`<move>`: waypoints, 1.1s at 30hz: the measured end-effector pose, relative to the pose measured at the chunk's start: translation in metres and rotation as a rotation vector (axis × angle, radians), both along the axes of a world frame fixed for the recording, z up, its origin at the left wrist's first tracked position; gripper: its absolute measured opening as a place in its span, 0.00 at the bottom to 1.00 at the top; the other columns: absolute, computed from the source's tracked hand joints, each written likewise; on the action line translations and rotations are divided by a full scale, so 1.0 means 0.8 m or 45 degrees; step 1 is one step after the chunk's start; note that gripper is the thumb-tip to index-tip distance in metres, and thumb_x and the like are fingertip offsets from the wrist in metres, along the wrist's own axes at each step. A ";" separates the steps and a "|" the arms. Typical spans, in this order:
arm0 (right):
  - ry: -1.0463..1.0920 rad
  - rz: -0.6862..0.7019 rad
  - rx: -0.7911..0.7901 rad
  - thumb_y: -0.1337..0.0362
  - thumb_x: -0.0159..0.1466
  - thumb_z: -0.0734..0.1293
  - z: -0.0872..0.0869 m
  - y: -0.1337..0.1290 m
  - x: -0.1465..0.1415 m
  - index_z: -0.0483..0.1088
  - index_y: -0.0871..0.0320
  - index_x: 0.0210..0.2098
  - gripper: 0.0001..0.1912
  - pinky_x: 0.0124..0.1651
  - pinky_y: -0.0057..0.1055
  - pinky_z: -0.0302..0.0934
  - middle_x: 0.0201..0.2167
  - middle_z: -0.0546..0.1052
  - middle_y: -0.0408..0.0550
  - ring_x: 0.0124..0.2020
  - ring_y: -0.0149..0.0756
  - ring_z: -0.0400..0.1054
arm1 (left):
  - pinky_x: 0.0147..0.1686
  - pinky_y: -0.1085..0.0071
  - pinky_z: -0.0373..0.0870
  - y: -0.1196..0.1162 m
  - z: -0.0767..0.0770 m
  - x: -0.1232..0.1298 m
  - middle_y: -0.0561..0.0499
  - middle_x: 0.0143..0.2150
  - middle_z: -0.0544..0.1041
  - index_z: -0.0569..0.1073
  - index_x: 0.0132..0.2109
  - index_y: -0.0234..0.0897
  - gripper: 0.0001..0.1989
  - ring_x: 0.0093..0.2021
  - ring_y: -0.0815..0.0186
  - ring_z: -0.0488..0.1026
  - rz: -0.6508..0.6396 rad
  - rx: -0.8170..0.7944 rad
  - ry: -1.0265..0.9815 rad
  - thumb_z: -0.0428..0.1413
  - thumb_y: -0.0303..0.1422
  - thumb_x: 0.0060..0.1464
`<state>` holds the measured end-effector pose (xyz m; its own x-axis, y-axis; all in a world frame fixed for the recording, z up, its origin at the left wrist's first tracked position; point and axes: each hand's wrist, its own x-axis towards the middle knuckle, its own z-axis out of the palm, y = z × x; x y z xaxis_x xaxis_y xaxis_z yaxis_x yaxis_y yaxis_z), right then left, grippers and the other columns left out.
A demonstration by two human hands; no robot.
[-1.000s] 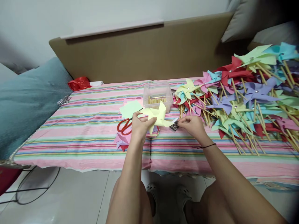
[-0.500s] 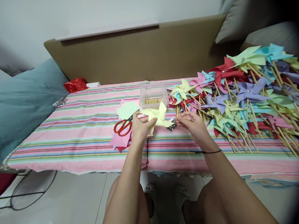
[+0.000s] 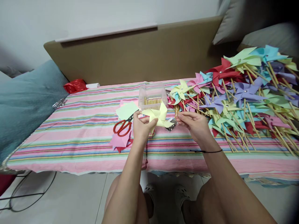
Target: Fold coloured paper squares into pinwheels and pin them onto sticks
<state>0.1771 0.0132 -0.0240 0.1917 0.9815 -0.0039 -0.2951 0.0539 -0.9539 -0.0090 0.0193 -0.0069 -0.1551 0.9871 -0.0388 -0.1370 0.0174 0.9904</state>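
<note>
Pale yellow pinwheel (image 3: 161, 115), folded from paper and without a stick, is held above the striped cloth (image 3: 77, 124), in front of the clear plastic box (image 3: 153, 89) of sticks (image 3: 153, 101). The person's left hand (image 3: 142, 126) pinches it, thumb on the near side and fingers round the left edge. The right hand (image 3: 195, 125) has thumb and fingertips drawn together just beside a small packet (image 3: 172, 126) of shiny bits; whether they grip anything is too small to tell. One paper point overlaps the packet, whose contents are hard to make out. The pinwheel hides the box's lower front, and the left hand covers part of the red-handled scissors' (image 3: 123, 127) blades. Loose paper sheets (image 3: 127, 109) run partly out of sight beneath the scissors and the left hand. On the right, finished pinwheels (image 3: 248, 91) overlap so thickly that many are half buried, and the heap reaches the picture's edge.
</note>
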 end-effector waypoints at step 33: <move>-0.676 -0.248 0.537 0.64 0.55 0.72 0.004 -0.017 -0.044 0.79 0.52 0.29 0.02 0.39 0.34 0.63 0.31 0.64 0.44 0.36 0.35 0.64 | 0.28 0.76 0.69 -0.014 -0.002 0.036 0.53 0.23 0.75 0.73 0.25 0.33 0.11 0.25 0.71 0.72 -0.023 0.130 -0.196 0.68 0.31 0.33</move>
